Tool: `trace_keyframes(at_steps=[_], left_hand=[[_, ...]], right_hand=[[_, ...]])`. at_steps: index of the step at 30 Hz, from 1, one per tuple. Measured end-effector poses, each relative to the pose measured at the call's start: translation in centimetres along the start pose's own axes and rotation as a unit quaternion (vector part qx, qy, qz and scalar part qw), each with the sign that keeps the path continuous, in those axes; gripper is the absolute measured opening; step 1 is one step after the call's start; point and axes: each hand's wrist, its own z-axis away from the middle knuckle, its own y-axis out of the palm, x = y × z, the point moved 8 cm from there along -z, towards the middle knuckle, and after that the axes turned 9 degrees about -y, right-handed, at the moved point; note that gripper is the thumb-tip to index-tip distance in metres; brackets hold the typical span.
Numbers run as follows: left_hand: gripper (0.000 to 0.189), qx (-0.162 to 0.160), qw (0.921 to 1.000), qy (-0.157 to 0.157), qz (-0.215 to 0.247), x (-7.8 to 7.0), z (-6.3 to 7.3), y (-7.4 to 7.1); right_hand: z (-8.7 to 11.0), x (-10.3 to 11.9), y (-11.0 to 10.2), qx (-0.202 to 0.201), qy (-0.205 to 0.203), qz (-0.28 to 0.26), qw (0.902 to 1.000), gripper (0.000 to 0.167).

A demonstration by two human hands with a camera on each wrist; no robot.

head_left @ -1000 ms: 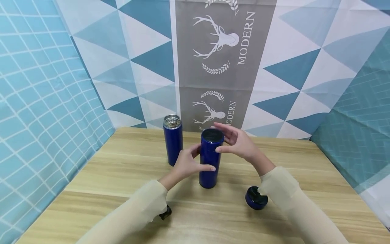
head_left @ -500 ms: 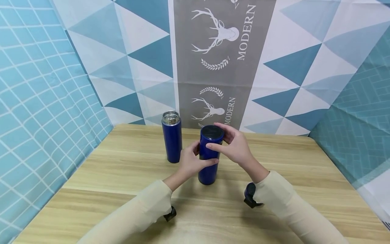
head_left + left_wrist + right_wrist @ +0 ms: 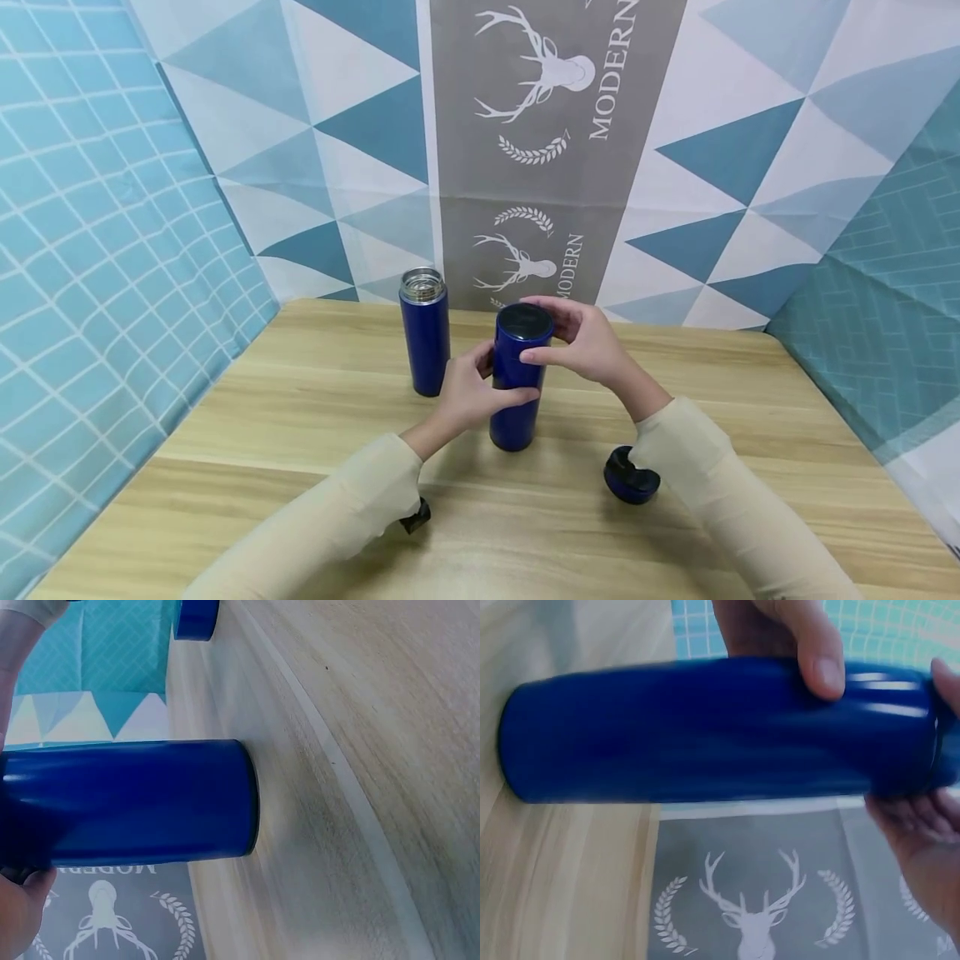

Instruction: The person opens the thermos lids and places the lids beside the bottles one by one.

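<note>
A blue thermos (image 3: 517, 421) with a black-topped lid (image 3: 527, 320) stands upright on the wooden table. My left hand (image 3: 472, 392) grips its body, the thumb lying across the front. Higher up, my right hand (image 3: 581, 342) holds the lid, thumb in front and fingers around behind. In the right wrist view the left thumb (image 3: 825, 675) presses on the blue side, while the right fingers (image 3: 915, 832) curl below the lid end. The left wrist view shows the thermos base (image 3: 247, 799) at the tabletop. Most fingers are hidden behind the thermos in the head view.
Behind and left stands a second blue thermos (image 3: 427, 346), its steel mouth uncovered. A loose blue lid (image 3: 630, 487) with a black top lies by my right sleeve (image 3: 712, 475), which partly covers it. Patterned cloth (image 3: 360, 150) rises along the table's back edge.
My right thumb swung left across the lid, then came back slightly right. My left hand keeps its grip on the body. The head view tilts slightly; the other thermos stays put.
</note>
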Motion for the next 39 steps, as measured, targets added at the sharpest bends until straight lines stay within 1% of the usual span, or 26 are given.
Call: trace_keyframes(at_steps=[4,9,13,16,20,25,29,31,33,36,37,39], left_hand=[[0.062,0.004,1.0,0.0,0.001,-0.3,-0.2,-0.1],[0.064,0.012,0.9998,-0.016,0.003,-0.2,-0.4,-0.1],[0.064,0.015,0.9996,-0.024,0.008,-0.1,-0.4,-0.1],[0.065,0.016,0.9994,-0.028,0.011,-0.1,-0.3,-0.1],[0.067,0.021,0.9991,-0.035,0.01,0.0,0.1,0.0],[0.067,0.037,0.9987,-0.033,0.007,0.4,0.4,0.3],[0.067,0.056,0.9969,-0.053,0.012,1.5,0.8,0.9],[0.067,0.061,0.9962,-0.059,0.018,1.9,0.9,1.2],[0.067,0.062,0.9961,-0.06,0.022,2.1,1.1,1.3],[0.066,0.06,0.9965,-0.055,0.019,2.0,1.2,1.3],[0.066,0.059,0.9967,-0.054,0.016,2.0,1.2,1.3],[0.066,0.055,0.9973,-0.048,0.006,1.8,1.2,1.1]], right_hand=[[-0.5,-0.1,-0.2,0.035,-0.021,-0.023,0.9989,0.065],[-1.2,-0.3,-0.3,0.086,-0.044,-0.056,0.9937,0.07],[-1.6,-0.9,-0.2,0.122,-0.032,-0.094,0.9876,0.075],[-1.6,-1.3,-0.1,0.139,-0.026,-0.129,0.9815,0.075],[-1.2,-1.3,0.3,0.153,-0.028,-0.145,0.9771,0.073],[-0.8,-0.9,0.6,0.152,-0.027,-0.141,0.9779,0.074],[-0.6,-0.8,0.7,0.149,-0.019,-0.138,0.9791,0.073],[-0.4,-0.8,0.8,0.15,-0.017,-0.134,0.9793,0.074],[-0.2,-0.5,0.9,0.152,-0.017,-0.127,0.98,0.075],[0.1,0.4,1.1,0.137,-0.023,-0.083,0.9868,0.075],[0.2,0.9,1.2,0.125,-0.025,-0.062,0.9898,0.075],[0.3,1.9,1.2,0.086,-0.023,-0.014,0.9959,0.074]])
